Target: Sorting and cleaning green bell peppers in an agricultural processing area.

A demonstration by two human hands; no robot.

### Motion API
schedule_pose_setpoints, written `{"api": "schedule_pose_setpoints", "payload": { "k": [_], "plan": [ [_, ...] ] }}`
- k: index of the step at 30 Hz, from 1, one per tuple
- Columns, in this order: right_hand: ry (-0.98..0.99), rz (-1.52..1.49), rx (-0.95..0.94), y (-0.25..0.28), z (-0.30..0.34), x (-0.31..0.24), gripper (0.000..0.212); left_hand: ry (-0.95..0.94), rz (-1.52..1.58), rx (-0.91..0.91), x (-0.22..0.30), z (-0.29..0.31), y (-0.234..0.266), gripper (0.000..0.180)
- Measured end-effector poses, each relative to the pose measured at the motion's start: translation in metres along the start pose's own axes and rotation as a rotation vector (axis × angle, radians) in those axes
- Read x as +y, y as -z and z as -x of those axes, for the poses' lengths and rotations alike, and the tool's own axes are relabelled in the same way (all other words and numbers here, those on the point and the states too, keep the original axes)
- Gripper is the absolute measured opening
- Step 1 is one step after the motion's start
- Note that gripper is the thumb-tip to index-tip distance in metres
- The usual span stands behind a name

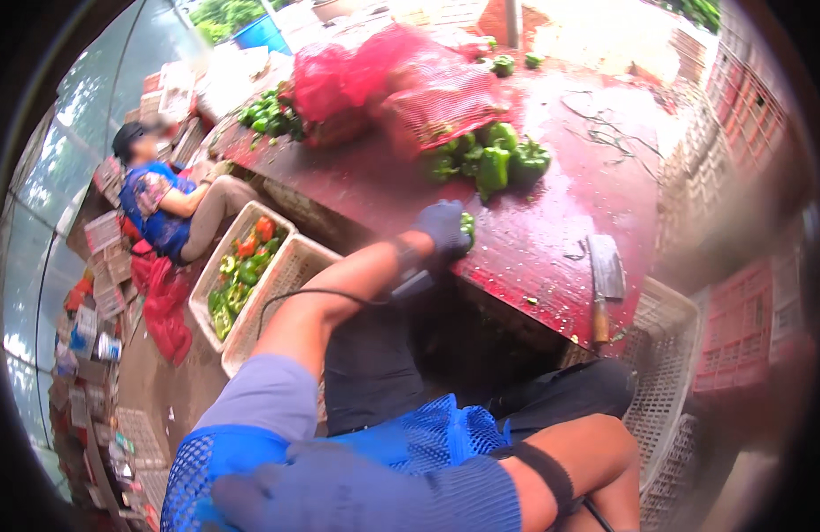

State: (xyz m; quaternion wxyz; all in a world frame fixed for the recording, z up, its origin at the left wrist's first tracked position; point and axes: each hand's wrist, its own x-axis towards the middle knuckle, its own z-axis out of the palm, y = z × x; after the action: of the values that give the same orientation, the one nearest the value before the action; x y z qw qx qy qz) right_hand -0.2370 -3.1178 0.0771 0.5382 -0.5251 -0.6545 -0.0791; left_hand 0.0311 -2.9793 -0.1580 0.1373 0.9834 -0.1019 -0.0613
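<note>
My left hand (443, 232), in a dark blue knit glove, reaches to the near edge of the red table (374, 191). Its fingers are closed around a green bell pepper (467, 229), which shows only in part. Just beyond it, a pile of green bell peppers (494, 170) spills from a red mesh sack (436, 102). My right hand (290, 488), in a blue glove, lies across the front of my blue mesh vest (410, 436); its fingers are blurred and partly out of view. A cleaver (607, 266) with a wooden handle rests on the table to the right, apart from both hands.
Left of the table, a crate (290, 244) stands beside another holding cut green and red peppers (246, 270). A person in a blue vest (166, 199) sits beyond them. More peppers (270, 115) lie at the table's far left. A pale crate (663, 355) stands at right.
</note>
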Motion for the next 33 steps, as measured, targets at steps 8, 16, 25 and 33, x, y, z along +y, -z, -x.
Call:
{"api": "schedule_pose_setpoints", "payload": {
  "k": [8,16,25,33],
  "plan": [
    [0.154,-0.062,0.038,0.011,0.010,0.012,0.035,0.020,-0.049,-0.019,-0.004,-0.001,0.004,0.053],
    [0.255,-0.106,0.001,0.025,0.022,0.020,0.042,-0.056,-0.115,0.022,-0.017,-0.020,-0.021,0.055],
    [0.433,-0.329,-0.294,0.038,0.016,0.031,0.050,-0.076,-0.119,0.064,-0.027,-0.005,-0.019,0.057],
    [-0.291,-0.410,0.122,0.068,0.089,0.056,0.026,-0.076,-0.053,0.086,-0.041,-0.012,-0.031,0.063]
  ]
}}
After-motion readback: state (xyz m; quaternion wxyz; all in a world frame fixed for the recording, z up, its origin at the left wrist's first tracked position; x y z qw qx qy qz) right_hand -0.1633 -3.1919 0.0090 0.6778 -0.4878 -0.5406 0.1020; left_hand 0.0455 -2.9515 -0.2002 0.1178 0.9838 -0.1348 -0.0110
